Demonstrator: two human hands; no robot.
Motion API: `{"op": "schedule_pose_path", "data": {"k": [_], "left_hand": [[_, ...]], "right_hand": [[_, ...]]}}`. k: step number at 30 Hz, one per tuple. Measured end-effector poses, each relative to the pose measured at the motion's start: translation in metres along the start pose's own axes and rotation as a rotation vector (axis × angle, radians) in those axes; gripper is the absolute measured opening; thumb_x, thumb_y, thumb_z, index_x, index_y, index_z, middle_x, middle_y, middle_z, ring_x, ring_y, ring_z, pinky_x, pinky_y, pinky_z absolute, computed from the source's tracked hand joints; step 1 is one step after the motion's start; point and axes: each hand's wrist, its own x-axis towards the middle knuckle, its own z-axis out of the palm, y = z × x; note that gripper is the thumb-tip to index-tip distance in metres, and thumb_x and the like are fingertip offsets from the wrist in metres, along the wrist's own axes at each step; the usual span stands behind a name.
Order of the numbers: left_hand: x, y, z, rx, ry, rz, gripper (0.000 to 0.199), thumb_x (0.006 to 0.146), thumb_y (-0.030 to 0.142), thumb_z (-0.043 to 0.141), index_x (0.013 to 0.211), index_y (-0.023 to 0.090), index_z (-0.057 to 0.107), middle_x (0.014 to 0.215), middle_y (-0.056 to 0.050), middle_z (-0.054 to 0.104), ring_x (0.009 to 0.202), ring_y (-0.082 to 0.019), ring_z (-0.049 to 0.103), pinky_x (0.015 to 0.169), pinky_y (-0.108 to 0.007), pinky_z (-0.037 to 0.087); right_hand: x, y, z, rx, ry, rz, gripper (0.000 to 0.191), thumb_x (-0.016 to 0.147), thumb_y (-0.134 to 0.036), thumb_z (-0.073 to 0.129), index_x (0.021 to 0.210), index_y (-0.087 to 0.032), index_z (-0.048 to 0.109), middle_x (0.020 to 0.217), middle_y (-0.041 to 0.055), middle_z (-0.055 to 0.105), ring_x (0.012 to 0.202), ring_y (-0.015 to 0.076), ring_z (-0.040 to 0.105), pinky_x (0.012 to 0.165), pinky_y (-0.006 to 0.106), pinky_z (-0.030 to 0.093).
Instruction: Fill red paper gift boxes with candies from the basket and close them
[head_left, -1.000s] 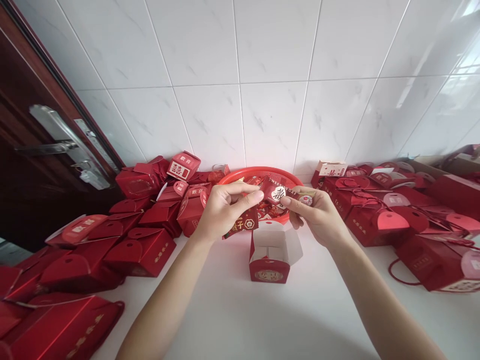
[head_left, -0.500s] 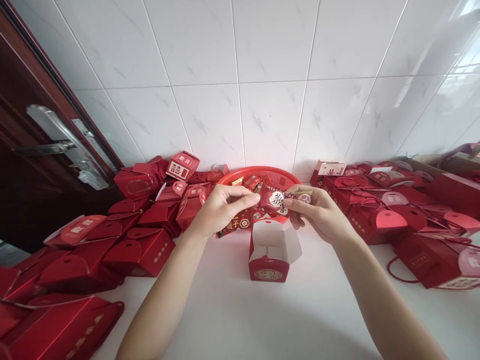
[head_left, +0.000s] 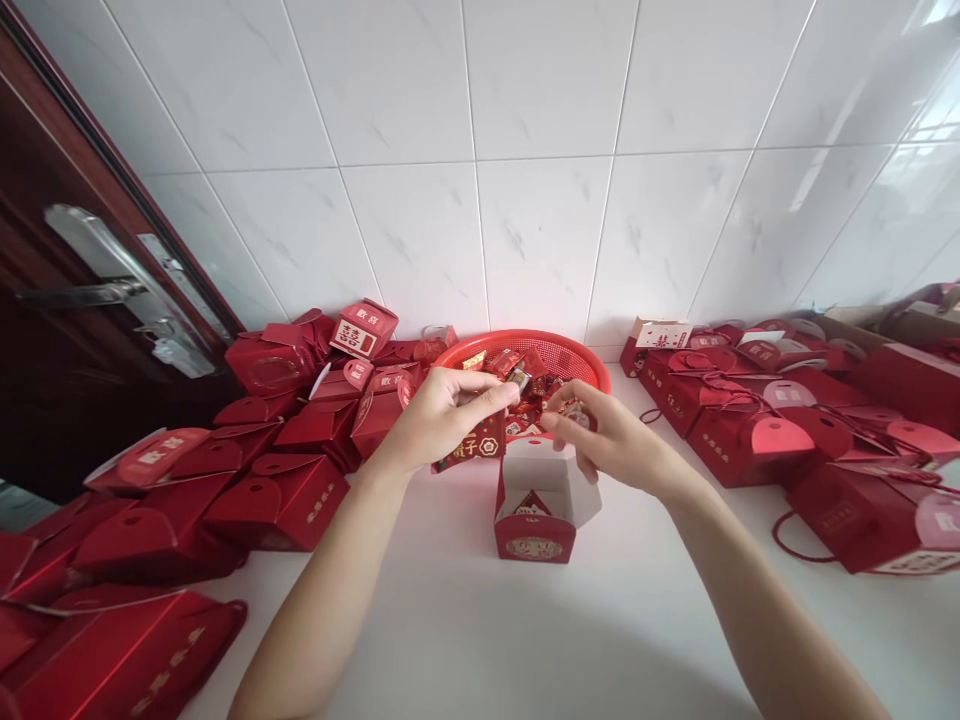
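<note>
My left hand (head_left: pixel 442 418) is closed on a red snack packet (head_left: pixel 474 445) with gold characters, which hangs below the fingers. My right hand (head_left: pixel 619 440) is curled above the box, with a small patterned wrapped candy (head_left: pixel 576 410) showing between thumb and fingers. Below and between the hands stands an open red gift box (head_left: pixel 534 545) with a white inside. A dark red wrapped sweet (head_left: pixel 532 502) lies in it, partly hidden by the front wall. Just behind, a red plastic basket (head_left: pixel 592 358) holds several wrapped sweets.
Many red gift boxes (head_left: pixel 274 505) crowd the left of the white table (head_left: pixel 480 640). More red boxes (head_left: pixel 750 425), some with cord handles, fill the right. A tiled wall (head_left: pixel 540 240) rises behind the basket. A dark door with a metal handle (head_left: pixel 112 290) is at far left.
The dark red sweet held between both hands has dropped into the open box. My hands have parted slightly, and the right fingers have loosened and curled.
</note>
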Motion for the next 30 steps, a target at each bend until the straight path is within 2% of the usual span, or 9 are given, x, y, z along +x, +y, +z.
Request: {"op": "schedule_pose_path", "data": {"k": [5, 8, 10, 13, 16, 19, 23, 25, 30], "left_hand": [[0.001, -0.006, 0.012, -0.036, -0.121, -0.001, 0.025, 0.087, 0.044, 0.071, 0.092, 0.021, 0.081, 0.089, -0.005, 0.079, 0.084, -0.022, 0.071, 0.074, -0.030, 0.054], [0.000, -0.007, 0.020, -0.077, -0.198, -0.028, 0.027, 0.087, 0.043, 0.071, 0.100, 0.022, 0.081, 0.092, -0.006, 0.079, 0.086, -0.022, 0.071, 0.076, -0.031, 0.054], [-0.001, -0.006, 0.024, -0.054, -0.220, -0.028, 0.026, 0.087, 0.043, 0.071, 0.091, 0.020, 0.081, 0.086, -0.006, 0.078, 0.081, -0.021, 0.069, 0.073, -0.030, 0.053], [-0.001, -0.004, 0.025, -0.015, -0.156, 0.018, 0.027, 0.087, 0.042, 0.071, 0.078, 0.018, 0.080, 0.076, -0.005, 0.074, 0.071, -0.018, 0.065, 0.066, -0.029, 0.049], [-0.001, 0.000, 0.021, -0.045, -0.031, 0.029, 0.028, 0.087, 0.041, 0.070, 0.078, 0.017, 0.079, 0.075, -0.004, 0.074, 0.070, -0.017, 0.064, 0.064, -0.028, 0.048], [0.000, 0.002, 0.016, -0.113, -0.007, -0.015, 0.027, 0.086, 0.041, 0.071, 0.090, 0.016, 0.080, 0.083, -0.006, 0.077, 0.077, -0.020, 0.068, 0.067, -0.028, 0.051], [0.000, 0.001, 0.010, -0.217, -0.115, -0.050, 0.025, 0.085, 0.039, 0.074, 0.098, 0.019, 0.080, 0.098, -0.005, 0.079, 0.093, -0.021, 0.071, 0.080, -0.028, 0.055], [0.001, 0.000, 0.009, -0.240, -0.135, -0.072, 0.023, 0.083, 0.038, 0.076, 0.097, 0.019, 0.080, 0.096, -0.004, 0.079, 0.090, -0.019, 0.072, 0.079, -0.027, 0.055], [-0.001, -0.001, 0.012, -0.219, 0.012, -0.089, 0.025, 0.074, 0.037, 0.083, 0.089, 0.017, 0.079, 0.088, -0.005, 0.078, 0.076, -0.019, 0.071, 0.067, -0.028, 0.055]], "right_hand": [[0.002, -0.004, 0.003, 0.431, -0.056, 0.050, 0.028, 0.090, -0.051, 0.050, 0.093, -0.024, 0.043, 0.072, -0.0027, 0.066, 0.034, 0.0107, 0.051, 0.036, 0.023, 0.025], [0.002, -0.002, 0.007, 0.434, -0.075, 0.053, 0.037, 0.092, -0.061, 0.045, 0.097, -0.024, 0.046, 0.072, -0.0020, 0.066, 0.033, 0.0107, 0.051, 0.035, 0.024, 0.024], [0.002, 0.000, 0.009, 0.412, -0.091, 0.047, 0.045, 0.092, -0.068, 0.044, 0.100, -0.024, 0.049, 0.071, -0.0024, 0.064, 0.033, 0.0110, 0.053, 0.033, 0.023, 0.027], [0.001, -0.002, 0.008, 0.417, -0.099, 0.028, 0.043, 0.091, -0.067, 0.052, 0.100, -0.025, 0.052, 0.079, -0.0016, 0.063, 0.042, 0.0138, 0.063, 0.037, 0.024, 0.041], [0.001, -0.005, 0.005, 0.363, -0.084, -0.031, 0.034, 0.086, -0.053, 0.069, 0.096, -0.022, 0.058, 0.087, 0.0009, 0.065, 0.061, 0.0173, 0.071, 0.051, 0.028, 0.055], [0.001, -0.007, 0.002, 0.286, -0.052, -0.127, 0.028, 0.082, -0.041, 0.076, 0.093, -0.018, 0.063, 0.081, 0.0016, 0.066, 0.067, 0.0161, 0.070, 0.058, 0.027, 0.055], [0.001, -0.006, 0.000, 0.269, -0.065, -0.135, 0.027, 0.081, -0.039, 0.078, 0.091, -0.016, 0.066, 0.075, 0.0011, 0.067, 0.063, 0.0132, 0.065, 0.060, 0.027, 0.055], [0.000, -0.007, -0.001, 0.268, -0.070, -0.130, 0.028, 0.079, -0.039, 0.079, 0.089, -0.016, 0.068, 0.075, 0.0015, 0.068, 0.063, 0.0126, 0.063, 0.062, 0.028, 0.056], [-0.002, -0.012, -0.002, 0.268, -0.044, -0.142, 0.030, 0.075, -0.042, 0.083, 0.085, -0.016, 0.070, 0.074, 0.0021, 0.068, 0.063, 0.0132, 0.063, 0.062, 0.030, 0.057]]}}
